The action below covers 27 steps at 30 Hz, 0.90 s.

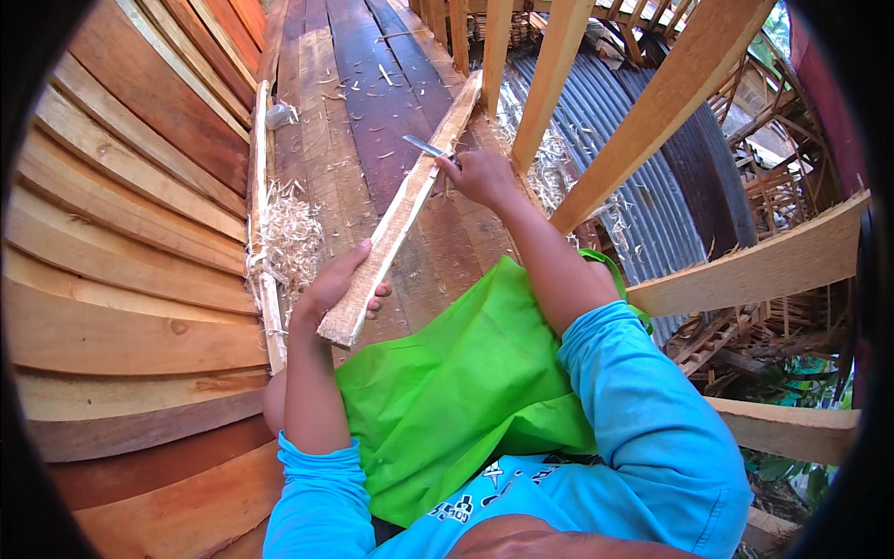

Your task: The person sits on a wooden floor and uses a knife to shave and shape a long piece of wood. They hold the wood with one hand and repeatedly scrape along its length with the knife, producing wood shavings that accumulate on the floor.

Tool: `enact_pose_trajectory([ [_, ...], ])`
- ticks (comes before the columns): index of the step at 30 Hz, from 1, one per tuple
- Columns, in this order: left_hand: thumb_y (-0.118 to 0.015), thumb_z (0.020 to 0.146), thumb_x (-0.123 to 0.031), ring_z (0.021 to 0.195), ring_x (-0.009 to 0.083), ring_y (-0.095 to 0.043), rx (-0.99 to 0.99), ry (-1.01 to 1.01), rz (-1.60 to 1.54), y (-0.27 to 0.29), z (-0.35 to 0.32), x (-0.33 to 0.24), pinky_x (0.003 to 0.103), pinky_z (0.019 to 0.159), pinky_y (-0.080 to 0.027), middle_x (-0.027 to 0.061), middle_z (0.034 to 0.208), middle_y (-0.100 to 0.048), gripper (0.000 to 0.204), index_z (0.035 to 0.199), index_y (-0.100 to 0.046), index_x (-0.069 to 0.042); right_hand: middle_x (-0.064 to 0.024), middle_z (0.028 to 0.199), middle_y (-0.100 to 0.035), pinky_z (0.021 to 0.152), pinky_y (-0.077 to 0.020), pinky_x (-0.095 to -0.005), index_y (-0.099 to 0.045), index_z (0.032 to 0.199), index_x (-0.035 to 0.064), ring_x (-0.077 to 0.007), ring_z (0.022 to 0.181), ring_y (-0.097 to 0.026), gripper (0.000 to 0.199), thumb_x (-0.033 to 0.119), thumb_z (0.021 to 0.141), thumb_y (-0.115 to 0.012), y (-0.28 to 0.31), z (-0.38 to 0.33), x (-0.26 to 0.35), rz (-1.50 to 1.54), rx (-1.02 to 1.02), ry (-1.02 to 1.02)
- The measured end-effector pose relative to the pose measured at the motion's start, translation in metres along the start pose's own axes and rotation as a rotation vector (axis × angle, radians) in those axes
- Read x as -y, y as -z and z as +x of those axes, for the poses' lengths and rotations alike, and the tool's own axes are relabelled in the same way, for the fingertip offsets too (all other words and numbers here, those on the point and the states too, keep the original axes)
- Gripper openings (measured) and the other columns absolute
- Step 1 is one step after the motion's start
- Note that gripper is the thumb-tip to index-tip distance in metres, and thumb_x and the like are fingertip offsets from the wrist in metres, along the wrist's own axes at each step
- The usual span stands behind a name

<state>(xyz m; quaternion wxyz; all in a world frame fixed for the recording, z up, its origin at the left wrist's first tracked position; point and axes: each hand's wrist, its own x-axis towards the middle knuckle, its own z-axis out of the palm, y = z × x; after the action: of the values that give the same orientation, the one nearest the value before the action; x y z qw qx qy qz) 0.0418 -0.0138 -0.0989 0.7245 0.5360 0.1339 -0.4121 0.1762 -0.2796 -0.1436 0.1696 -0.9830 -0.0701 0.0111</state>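
Observation:
A long pale strip of wood (399,216) slants from above my lap to the far right, its far end beside the railing posts. My left hand (337,281) is wrapped round it close to the near end, thumb on one side and fingertips showing on the other. In my right hand (482,177) is a knife (425,145), gripped by a handle that the fingers mostly hide. Its metal blade lies across the strip's upper half, pointing left. A green cloth (466,363) covers my lap under the near end.
On the left stands a wall of wooden boards (130,326). Curled shavings (291,228) heap against a pale batten beside it, near a crumpled clear plastic piece (279,115). Dark floor planks (372,102) run ahead. Wooden posts (670,102) line the right, with corrugated metal (643,186) beyond.

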Motion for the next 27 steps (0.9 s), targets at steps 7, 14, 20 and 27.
enact_pose_trajectory([
  [7, -0.041, 0.099, -0.048, 0.048, 0.0102, -0.044, 0.005, 0.015, -0.024, -0.001, 0.001, -0.001, 0.022, 0.039, -0.037, 0.0067, 0.069, -0.048, 0.038, 0.11, -0.044, -0.011, -0.0162, 0.059, -0.058, 0.055, -0.045, -0.0443, -0.06, 0.065, -0.0006, -0.0313, 0.056, -0.059, 0.073, 0.062, 0.093, -0.037, -0.042, 0.02, -0.019, 0.448, -0.027, -0.076],
  [14, -0.037, 0.1, -0.048, 0.048, 0.0128, -0.047, 0.029, 0.062, -0.027, 0.003, -0.002, -0.003, 0.026, 0.043, -0.041, 0.0066, 0.069, -0.05, 0.04, 0.113, -0.042, -0.011, 0.0068, 0.051, -0.026, 0.036, -0.0124, -0.0248, -0.035, 0.064, 0.0167, -0.0054, 0.039, -0.019, 0.054, 0.062, 0.094, -0.039, -0.009, 0.027, -0.026, 1.346, 0.862, -0.547],
  [20, -0.036, 0.1, -0.049, 0.049, 0.014, -0.048, 0.071, 0.057, -0.013, 0.014, 0.002, -0.001, 0.027, 0.045, -0.043, 0.007, 0.069, -0.052, 0.041, 0.112, -0.042, -0.01, 0.0028, 0.051, -0.038, 0.04, -0.0293, -0.0301, -0.045, 0.066, 0.0099, -0.0123, 0.042, -0.037, 0.058, 0.061, 0.092, -0.044, -0.018, 0.025, -0.028, 1.006, 0.568, -0.312],
  [27, -0.037, 0.1, -0.049, 0.047, 0.0101, -0.044, -0.034, 0.033, 0.024, 0.001, -0.005, -0.003, 0.023, 0.041, -0.038, 0.0036, 0.067, -0.047, 0.049, 0.12, -0.048, -0.005, -0.0212, 0.077, -0.066, 0.068, -0.0504, -0.0456, -0.066, 0.083, 0.0015, -0.0359, 0.076, -0.066, 0.063, 0.06, 0.09, -0.045, -0.015, 0.005, -0.003, 0.095, -0.116, -0.007],
])
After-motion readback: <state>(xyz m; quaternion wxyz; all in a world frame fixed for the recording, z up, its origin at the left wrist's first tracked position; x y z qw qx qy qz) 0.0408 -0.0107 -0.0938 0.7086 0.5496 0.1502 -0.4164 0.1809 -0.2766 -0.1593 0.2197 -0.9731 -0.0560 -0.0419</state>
